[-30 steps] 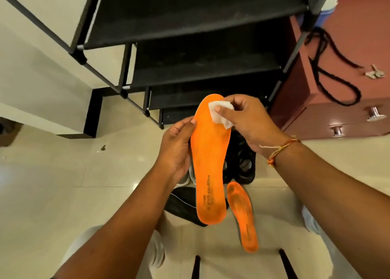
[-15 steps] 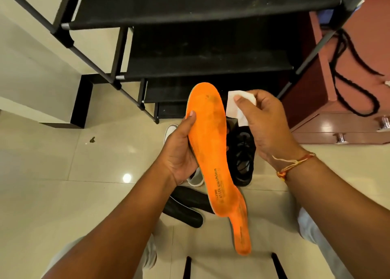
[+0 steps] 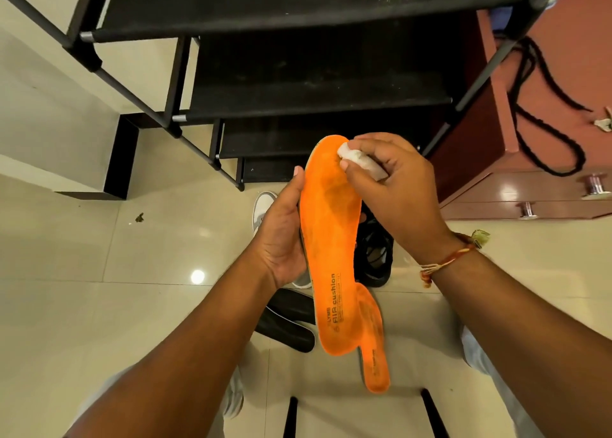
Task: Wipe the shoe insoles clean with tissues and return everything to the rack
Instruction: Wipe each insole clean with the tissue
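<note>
Head view: right fingers (image 3: 372, 142) press tissue (image 3: 361, 161) onto insole (image 3: 331, 228).

- Right hand (image 3: 397, 192): back at toe end of held insole (image 3: 331, 238); 0.5 s earlier it was off to right, clear of insole.
- Tissue (image 3: 360, 161): again in contact with toe area, as 1.0 s earlier. Now bunched into wad with dark specks; earlier flat, white.
- Left hand (image 3: 281, 238): palm now turned more upward, thumb tip higher along insole left edge.
- Held insole heel: now overlaps second insole (image 3: 376, 354) on floor (image 3: 99, 305) in view; 1.0 s earlier the two showed apart.
</note>
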`<action>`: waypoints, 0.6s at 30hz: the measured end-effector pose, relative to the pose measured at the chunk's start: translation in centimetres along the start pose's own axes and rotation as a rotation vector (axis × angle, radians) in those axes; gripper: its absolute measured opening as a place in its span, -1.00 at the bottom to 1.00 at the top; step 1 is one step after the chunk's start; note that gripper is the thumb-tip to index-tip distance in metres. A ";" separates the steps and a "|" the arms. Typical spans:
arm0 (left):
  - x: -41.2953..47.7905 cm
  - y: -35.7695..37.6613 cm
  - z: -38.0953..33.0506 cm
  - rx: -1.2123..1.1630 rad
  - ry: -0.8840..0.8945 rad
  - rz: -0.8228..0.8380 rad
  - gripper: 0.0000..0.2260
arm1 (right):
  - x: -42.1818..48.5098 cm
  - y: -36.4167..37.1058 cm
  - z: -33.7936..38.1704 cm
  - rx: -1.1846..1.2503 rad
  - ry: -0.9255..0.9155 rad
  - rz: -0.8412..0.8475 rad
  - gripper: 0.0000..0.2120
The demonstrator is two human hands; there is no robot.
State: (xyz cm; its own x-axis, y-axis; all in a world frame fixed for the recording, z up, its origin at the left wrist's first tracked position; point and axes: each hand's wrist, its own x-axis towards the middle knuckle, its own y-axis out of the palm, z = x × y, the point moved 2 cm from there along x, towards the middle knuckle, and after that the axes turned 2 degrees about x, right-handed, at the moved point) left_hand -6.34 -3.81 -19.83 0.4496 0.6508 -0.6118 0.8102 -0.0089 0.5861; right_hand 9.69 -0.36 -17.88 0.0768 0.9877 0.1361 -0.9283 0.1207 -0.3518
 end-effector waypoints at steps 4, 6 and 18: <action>0.0 -0.1 0.1 -0.024 -0.018 0.003 -0.39 | -0.2 0.2 -0.1 -0.082 -0.052 0.038 -0.69; 0.0 -0.1 0.2 -0.038 -0.033 0.010 -0.38 | -0.3 0.3 -0.1 -0.123 -0.050 0.021 -0.65; 0.3 0.3 0.5 -0.015 -0.008 -0.044 -0.40 | -0.5 -0.3 -0.7 -0.205 -0.092 -0.055 -0.83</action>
State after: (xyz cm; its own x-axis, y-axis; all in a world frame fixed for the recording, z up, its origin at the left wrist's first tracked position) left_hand -5.81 -4.04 -20.10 0.4164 0.6444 -0.6413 0.8238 0.0309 0.5660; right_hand 10.18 -0.80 -18.45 0.0833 0.9670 0.2407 -0.8296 0.2011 -0.5209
